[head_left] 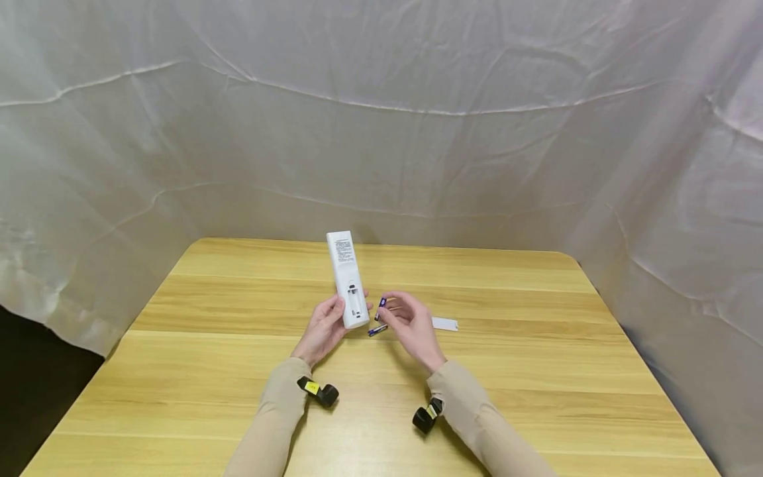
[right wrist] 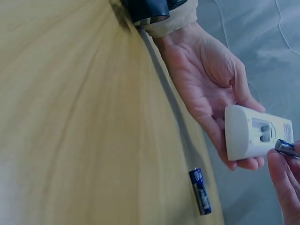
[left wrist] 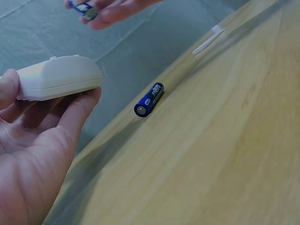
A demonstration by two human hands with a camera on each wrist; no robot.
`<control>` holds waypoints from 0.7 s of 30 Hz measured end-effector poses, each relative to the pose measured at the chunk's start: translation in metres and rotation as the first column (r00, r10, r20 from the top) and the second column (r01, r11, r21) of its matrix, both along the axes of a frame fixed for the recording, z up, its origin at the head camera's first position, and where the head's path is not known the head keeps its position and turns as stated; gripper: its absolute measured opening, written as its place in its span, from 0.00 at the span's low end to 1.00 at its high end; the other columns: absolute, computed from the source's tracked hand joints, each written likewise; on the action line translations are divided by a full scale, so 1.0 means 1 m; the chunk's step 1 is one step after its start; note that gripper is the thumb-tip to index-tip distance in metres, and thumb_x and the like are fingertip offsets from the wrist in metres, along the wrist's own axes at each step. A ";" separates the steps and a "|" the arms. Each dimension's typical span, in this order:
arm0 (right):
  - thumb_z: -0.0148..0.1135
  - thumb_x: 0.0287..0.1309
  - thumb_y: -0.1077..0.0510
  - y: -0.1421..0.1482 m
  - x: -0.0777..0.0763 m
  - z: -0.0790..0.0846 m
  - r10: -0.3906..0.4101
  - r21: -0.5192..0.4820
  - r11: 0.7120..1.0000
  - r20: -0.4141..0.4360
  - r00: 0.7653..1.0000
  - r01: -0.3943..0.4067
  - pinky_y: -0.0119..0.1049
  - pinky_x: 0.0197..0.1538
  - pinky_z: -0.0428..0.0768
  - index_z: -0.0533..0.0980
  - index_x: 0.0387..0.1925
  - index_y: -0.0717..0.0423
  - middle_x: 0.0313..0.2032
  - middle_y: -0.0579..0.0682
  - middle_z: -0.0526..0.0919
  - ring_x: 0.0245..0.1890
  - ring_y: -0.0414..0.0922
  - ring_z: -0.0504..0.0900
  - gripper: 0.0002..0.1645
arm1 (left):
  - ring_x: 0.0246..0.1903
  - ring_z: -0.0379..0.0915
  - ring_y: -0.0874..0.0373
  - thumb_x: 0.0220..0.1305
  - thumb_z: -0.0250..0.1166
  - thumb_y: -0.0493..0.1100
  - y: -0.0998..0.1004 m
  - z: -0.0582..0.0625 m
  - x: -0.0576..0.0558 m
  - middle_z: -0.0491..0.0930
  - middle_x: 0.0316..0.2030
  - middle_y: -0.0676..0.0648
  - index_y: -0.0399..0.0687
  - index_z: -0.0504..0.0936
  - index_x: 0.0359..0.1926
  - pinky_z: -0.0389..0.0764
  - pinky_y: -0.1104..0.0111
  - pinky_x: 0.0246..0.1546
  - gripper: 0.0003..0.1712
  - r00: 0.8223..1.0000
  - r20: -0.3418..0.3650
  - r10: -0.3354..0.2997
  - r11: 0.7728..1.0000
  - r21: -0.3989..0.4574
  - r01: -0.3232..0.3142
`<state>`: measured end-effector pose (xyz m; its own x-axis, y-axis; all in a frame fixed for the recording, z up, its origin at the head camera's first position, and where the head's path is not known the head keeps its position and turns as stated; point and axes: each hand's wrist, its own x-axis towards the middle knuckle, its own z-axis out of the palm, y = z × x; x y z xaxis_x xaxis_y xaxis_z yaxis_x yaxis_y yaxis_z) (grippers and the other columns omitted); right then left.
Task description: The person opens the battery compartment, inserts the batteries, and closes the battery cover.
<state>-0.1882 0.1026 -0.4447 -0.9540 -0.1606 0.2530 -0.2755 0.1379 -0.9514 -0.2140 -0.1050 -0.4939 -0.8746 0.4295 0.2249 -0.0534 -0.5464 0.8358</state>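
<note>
A white remote control (head_left: 344,265) is gripped by my left hand (head_left: 322,331), its back facing up and its battery compartment (head_left: 356,302) uncovered. No battery shows inside that compartment. My right hand (head_left: 412,327) pinches a blue battery (head_left: 381,307) between thumb and fingers, just right of the remote's lower end. In the right wrist view this battery (right wrist: 285,146) is close to the compartment but apart from it. A second blue battery (left wrist: 149,100) lies on the table below the two hands.
The white battery cover (head_left: 445,324) lies on the wooden table (head_left: 238,384), right of my right hand. Pale cloth (head_left: 381,146) hangs behind the table and at both sides. Each wrist carries a small black camera.
</note>
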 end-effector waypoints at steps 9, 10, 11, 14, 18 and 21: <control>0.68 0.61 0.65 -0.017 -0.008 0.009 -0.016 0.058 0.998 -0.100 0.995 0.022 0.34 0.45 0.90 0.79 0.53 0.63 0.42 0.63 0.87 0.40 0.57 0.88 0.18 | 0.60 0.76 0.61 0.82 0.40 0.44 0.001 0.001 0.001 0.79 0.61 0.54 0.27 0.42 0.77 0.80 0.68 0.64 0.34 0.999 0.032 0.016 1.000 -0.012 -0.016; 0.68 0.61 0.65 -0.018 -0.009 0.009 -0.016 0.069 0.997 -0.111 0.994 0.024 0.32 0.45 0.89 0.79 0.53 0.64 0.42 0.63 0.87 0.40 0.57 0.88 0.18 | 0.60 0.77 0.62 0.82 0.40 0.44 0.001 0.002 0.001 0.78 0.61 0.54 0.27 0.43 0.77 0.80 0.68 0.64 0.34 0.999 0.039 0.023 1.000 -0.017 -0.022; 0.68 0.60 0.66 -0.020 -0.010 0.010 -0.015 0.074 0.997 -0.123 0.992 0.025 0.31 0.45 0.89 0.79 0.52 0.64 0.42 0.63 0.87 0.40 0.57 0.88 0.18 | 0.59 0.77 0.62 0.82 0.41 0.44 0.001 0.002 0.001 0.77 0.62 0.53 0.27 0.43 0.77 0.80 0.68 0.64 0.34 0.998 0.048 0.030 0.999 -0.021 -0.029; 0.68 0.60 0.68 -0.024 -0.012 0.010 -0.009 0.095 0.995 -0.154 0.988 0.024 0.30 0.45 0.88 0.79 0.51 0.65 0.41 0.63 0.88 0.40 0.57 0.88 0.18 | 0.59 0.76 0.64 0.82 0.42 0.44 0.002 0.003 0.002 0.72 0.65 0.48 0.28 0.43 0.77 0.80 0.68 0.64 0.34 0.997 0.066 0.042 0.999 -0.037 -0.040; 0.68 0.59 0.69 -0.029 -0.014 0.011 -0.011 0.117 0.993 -0.190 0.982 0.034 0.30 0.45 0.88 0.79 0.51 0.66 0.40 0.63 0.88 0.40 0.57 0.88 0.18 | 0.60 0.75 0.65 0.82 0.42 0.44 0.002 0.005 0.003 0.61 0.71 0.37 0.30 0.44 0.77 0.79 0.68 0.64 0.34 0.997 0.069 0.046 0.997 -0.060 -0.042; 0.68 0.59 0.68 -0.032 -0.016 0.011 -0.012 0.127 0.991 -0.209 0.978 0.040 0.32 0.46 0.89 0.79 0.51 0.67 0.40 0.63 0.88 0.40 0.57 0.89 0.18 | 0.60 0.75 0.65 0.82 0.41 0.44 0.002 0.006 0.003 0.61 0.71 0.37 0.30 0.44 0.77 0.79 0.67 0.64 0.34 0.997 0.068 0.045 0.997 -0.061 -0.041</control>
<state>-0.2039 0.0702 -0.4333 -0.8871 -0.1810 0.4246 -0.4598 0.2665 -0.8471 -0.2109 -0.1033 -0.4884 -0.9052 0.4020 0.1379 -0.0900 -0.4986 0.8621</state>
